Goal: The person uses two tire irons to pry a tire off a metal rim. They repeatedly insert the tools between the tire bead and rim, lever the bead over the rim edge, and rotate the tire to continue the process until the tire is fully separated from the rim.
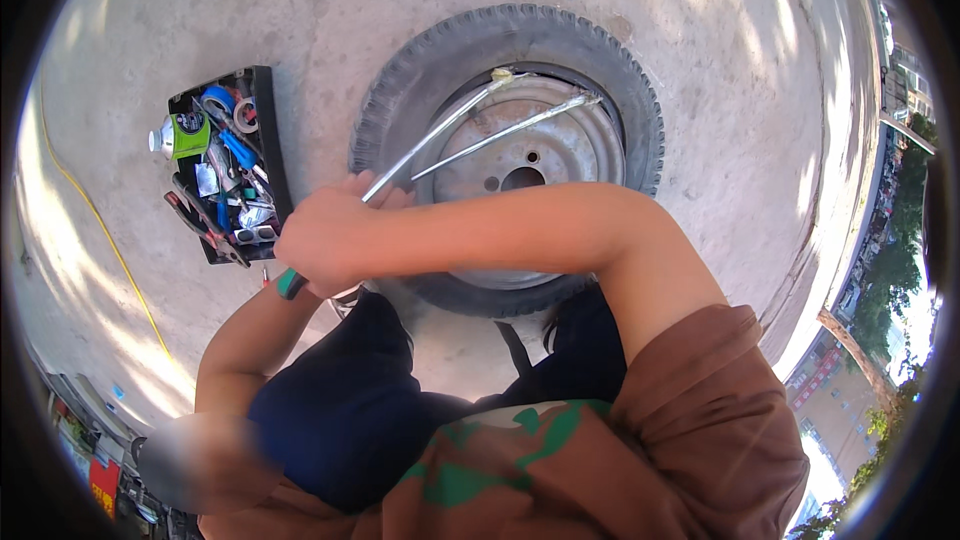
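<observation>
A black tyre (640, 120) lies flat on the ground around a grey steel wheel rim (480, 130). My right arm crosses in front of my body, and my right hand (325, 240) is closed around a long metal tyre lever (430, 140) near its green and black handle end. The lever's far tip meets the inner edge of the tyre. My left hand (390, 196) is mostly hidden behind the right; its visible fingers curl at the lever's shaft. Beside it, a second metal lever (505, 137) slants across the rim, its far end at the tyre's inner edge.
To the left stands a black toolbox (265, 120) packed with hand tools, tape and a green-labelled can (185, 135). Red-handled pliers (205, 230) rest at its near side. A yellow hose or cord (100, 235) runs over the concrete ground farther left. My knees (360, 340) are close to the tyre.
</observation>
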A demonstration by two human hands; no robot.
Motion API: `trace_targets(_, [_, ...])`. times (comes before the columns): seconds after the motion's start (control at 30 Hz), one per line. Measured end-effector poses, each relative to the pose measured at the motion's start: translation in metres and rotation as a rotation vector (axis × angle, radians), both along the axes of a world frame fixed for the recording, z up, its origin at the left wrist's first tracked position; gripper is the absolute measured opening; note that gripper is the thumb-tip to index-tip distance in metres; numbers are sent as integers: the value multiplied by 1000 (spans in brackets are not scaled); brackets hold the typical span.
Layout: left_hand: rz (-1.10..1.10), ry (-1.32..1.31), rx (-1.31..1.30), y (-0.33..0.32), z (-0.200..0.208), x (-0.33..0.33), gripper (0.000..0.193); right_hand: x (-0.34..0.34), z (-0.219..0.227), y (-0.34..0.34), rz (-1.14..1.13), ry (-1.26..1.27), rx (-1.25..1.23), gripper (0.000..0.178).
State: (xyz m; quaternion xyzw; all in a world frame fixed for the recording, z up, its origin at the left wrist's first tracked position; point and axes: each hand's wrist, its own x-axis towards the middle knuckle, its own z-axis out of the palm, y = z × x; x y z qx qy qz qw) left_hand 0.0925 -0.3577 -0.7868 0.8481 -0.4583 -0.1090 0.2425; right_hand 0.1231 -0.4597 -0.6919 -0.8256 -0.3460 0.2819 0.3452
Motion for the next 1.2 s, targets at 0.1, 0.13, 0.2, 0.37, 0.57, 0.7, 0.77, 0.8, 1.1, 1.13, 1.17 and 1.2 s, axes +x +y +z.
trace_targets(0.1, [-100,-105,-24,-3,0,8,9,-57,16,-28,-42,-83,213,11])
trace_targets(0.13, [-85,-138,-65,-5,4,8,13,-73,20,-38,-48,-83,240,10])
trace_targets(0.2, [-74,-214,-153,-16,9,14,20,-81,27,-49,-75,-125,253,14])
trace_targets(0.37, [-132,-130,-8,-27,24,21,18,-121,29,-83,223,-67,48,19])
trace_targets(0.57, [-238,-48,393,-44,43,36,13,-218,-1,-230,332,-461,-37,9])
trace_targets(0.7, [-223,7,638,-63,48,40,27,-239,15,-290,176,-371,-53,19])
trace_targets(0.77, [-106,80,737,-79,52,41,34,-240,32,-287,-78,-192,133,28])
trace_targets(0.8, [-106,48,738,-81,52,40,37,-237,37,-281,-197,-101,235,33])
trace_targets(1.1, [-72,-259,366,-91,29,33,39,-211,41,-225,-845,258,318,50])
trace_targets(1.13, [-85,-275,371,-91,30,34,40,-209,41,-225,-894,216,270,52])
trace_targets(1.17, [-93,-293,378,-92,31,34,41,-205,40,-226,-938,172,222,54])
trace_targets(1.2, [-83,-307,317,-95,28,35,44,-210,37,-234,-908,-10,59,55])
